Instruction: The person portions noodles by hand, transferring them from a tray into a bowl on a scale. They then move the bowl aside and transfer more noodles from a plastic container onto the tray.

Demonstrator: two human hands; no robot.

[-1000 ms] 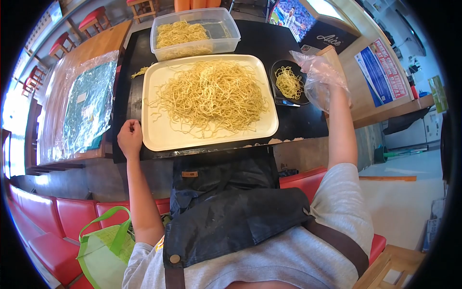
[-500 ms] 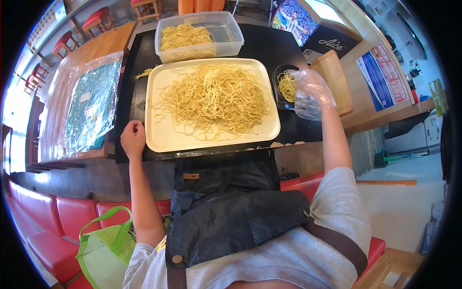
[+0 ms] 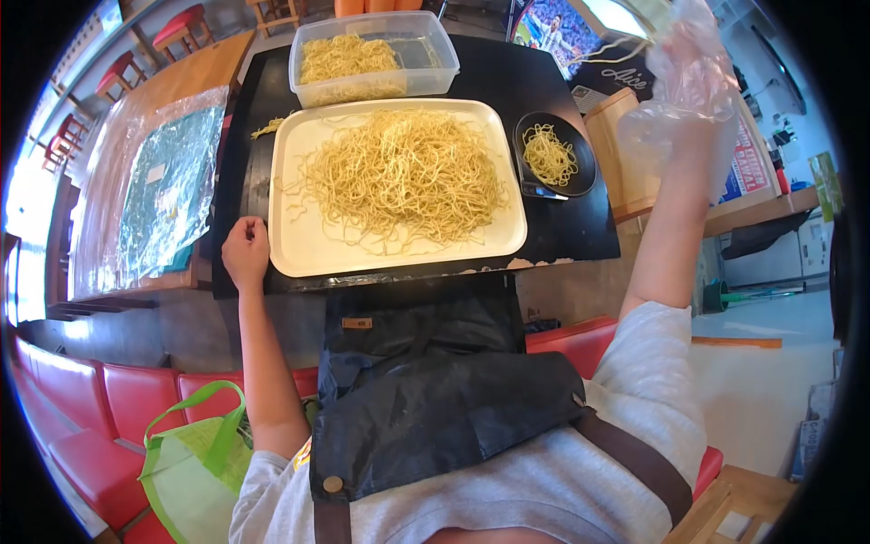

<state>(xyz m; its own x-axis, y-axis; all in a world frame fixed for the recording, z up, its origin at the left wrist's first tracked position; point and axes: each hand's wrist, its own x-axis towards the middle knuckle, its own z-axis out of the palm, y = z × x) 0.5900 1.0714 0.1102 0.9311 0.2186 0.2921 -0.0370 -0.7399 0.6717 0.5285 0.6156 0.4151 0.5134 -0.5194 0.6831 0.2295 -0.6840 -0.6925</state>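
My right hand, in a clear plastic glove, is raised at the upper right. A few pale noodle strands stick out leftward from its closed fingers. Below it, a small heap of noodles lies on a round black plate. A flat device shows partly under the plate's near edge. My left hand, bare and curled closed, rests at the table edge beside the cream tray; nothing shows in it. A large pile of yellow noodles covers the tray's middle.
Behind the tray stands a clear plastic tub with more noodles. Some noodle bits lie on the black table. A wooden board is right of the plate. At left, a wooden table bears plastic-wrapped teal material.
My right hand has risen from the black plate up and to the right, with a few noodle strands in it. The plate is now uncovered. My left hand has hardly moved.
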